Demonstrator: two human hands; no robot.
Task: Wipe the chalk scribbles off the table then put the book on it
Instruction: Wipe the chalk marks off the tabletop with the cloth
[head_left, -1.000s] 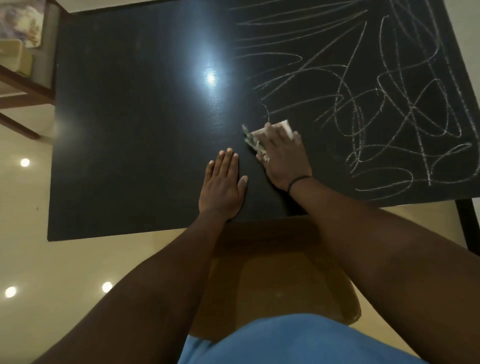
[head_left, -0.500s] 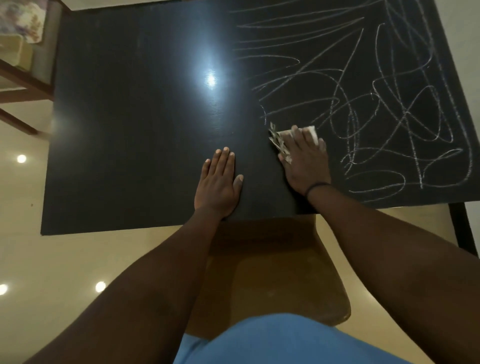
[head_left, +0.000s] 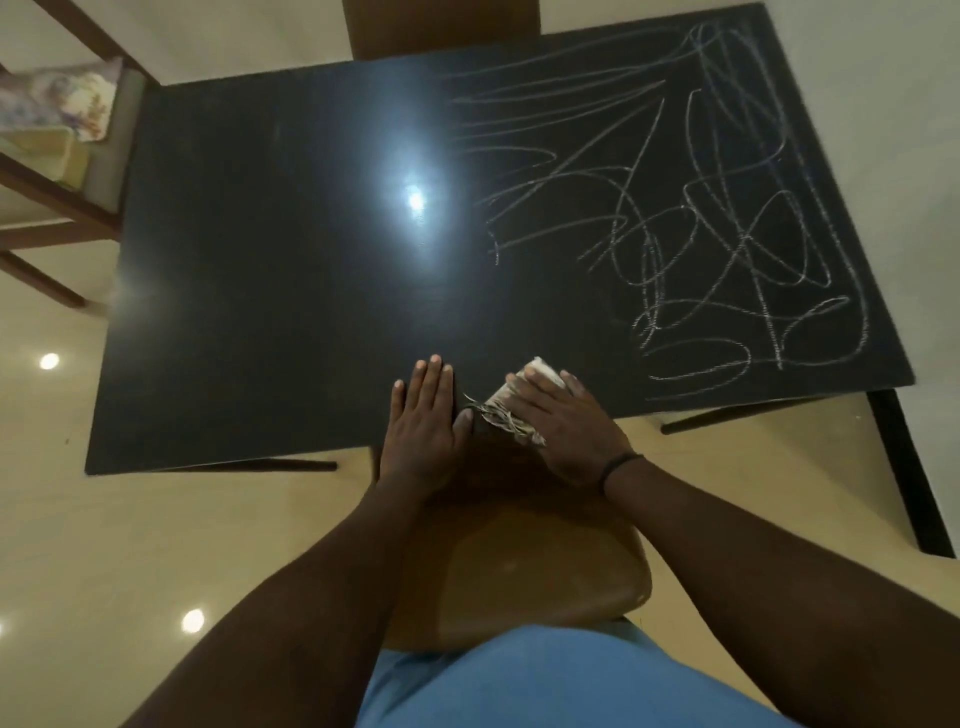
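Note:
The black table (head_left: 270, 291) fills the middle of the view. White chalk scribbles (head_left: 717, 244) cover its right half; the left half shows none. My right hand (head_left: 561, 421) presses a pale frayed cloth (head_left: 514, 410) flat on the table at its near edge, left of the scribbles. Just to the left of the cloth, my left hand (head_left: 423, 421) lies flat on the table, fingers together, holding nothing. No book is in view.
A brown chair seat (head_left: 545, 561) sits under my arms at the table's near edge. Another chair back (head_left: 441, 26) stands at the far side. A wooden chair with a floral cloth (head_left: 62, 104) stands at the far left. Glossy beige floor surrounds the table.
My right hand has slid the cloth back toward the near edge of the table. The view has pulled back, showing the far table edge. My left hand stays flat.

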